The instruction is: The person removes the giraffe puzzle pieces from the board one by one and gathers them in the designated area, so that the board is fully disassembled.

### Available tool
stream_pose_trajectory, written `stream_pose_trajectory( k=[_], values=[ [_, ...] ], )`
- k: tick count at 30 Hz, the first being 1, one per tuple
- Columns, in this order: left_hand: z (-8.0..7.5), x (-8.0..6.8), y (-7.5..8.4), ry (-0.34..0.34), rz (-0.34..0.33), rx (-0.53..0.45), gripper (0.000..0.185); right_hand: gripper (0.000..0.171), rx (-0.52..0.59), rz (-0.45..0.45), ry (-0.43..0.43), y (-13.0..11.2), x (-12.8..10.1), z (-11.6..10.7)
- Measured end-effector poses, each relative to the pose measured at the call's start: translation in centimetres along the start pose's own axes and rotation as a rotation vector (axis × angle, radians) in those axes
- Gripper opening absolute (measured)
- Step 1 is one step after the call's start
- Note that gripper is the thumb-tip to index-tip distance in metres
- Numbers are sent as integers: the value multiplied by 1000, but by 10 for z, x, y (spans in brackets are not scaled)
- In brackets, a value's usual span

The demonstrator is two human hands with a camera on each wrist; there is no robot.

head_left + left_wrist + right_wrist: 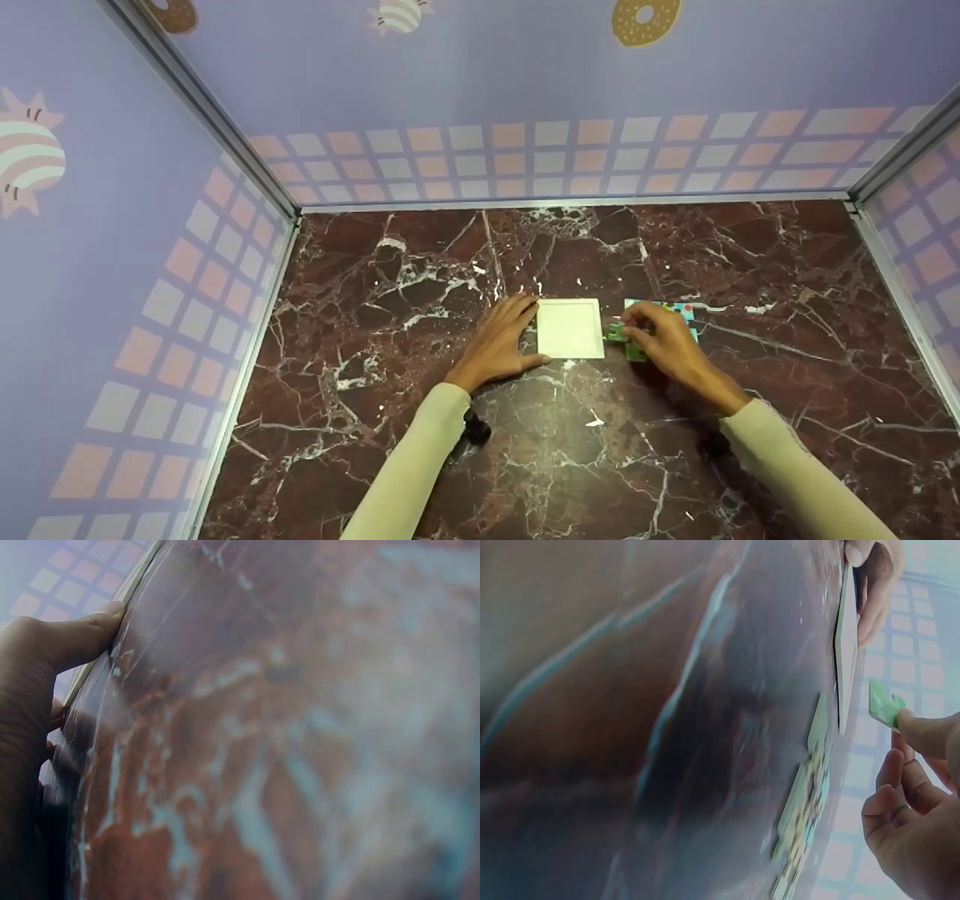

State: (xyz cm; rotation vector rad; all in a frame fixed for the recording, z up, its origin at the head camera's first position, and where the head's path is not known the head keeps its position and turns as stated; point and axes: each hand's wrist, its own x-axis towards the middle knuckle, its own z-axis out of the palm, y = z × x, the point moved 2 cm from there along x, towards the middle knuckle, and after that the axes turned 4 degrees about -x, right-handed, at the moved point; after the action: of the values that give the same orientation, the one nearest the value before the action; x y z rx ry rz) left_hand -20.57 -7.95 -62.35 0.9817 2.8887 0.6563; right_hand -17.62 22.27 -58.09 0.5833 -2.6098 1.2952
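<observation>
Right hand (pixel 670 341) pinches a green puzzle piece (pixel 885 706) just right of the white square tray (pixel 570 328); left hand (pixel 501 339) lies flat w/ fingers straight against the tray's left edge. Piece looks thin, light, prob stiff cardboard, so pinch by the edges, not the tabs.

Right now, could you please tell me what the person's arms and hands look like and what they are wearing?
Both arms wear long, pale cream sleeves ending at the wrists. The left hand and right hand are bare, without gloves. A small black device, apparently the wrist camera mount, sits under the left wrist. The right wrist view suggests a thin ring.
</observation>
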Motion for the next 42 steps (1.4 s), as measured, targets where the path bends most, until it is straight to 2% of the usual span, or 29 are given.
stream_pose_trajectory(
  k=[7,14,18,42],
  values=[
    [0,0,-1,-2,-7,-4,104,16,-6,29,47,10,-13,-24],
    [-1,1,0,-8,-15,-12,104,15,-90,68,72,20,-26,-45],
    [-1,2,1,1,-7,-11,104,17,-99,84,73,27,-34,-54],
    [0,0,0,8,-5,-8,104,20,-104,158,19,51,-74,-77]
  ],
)
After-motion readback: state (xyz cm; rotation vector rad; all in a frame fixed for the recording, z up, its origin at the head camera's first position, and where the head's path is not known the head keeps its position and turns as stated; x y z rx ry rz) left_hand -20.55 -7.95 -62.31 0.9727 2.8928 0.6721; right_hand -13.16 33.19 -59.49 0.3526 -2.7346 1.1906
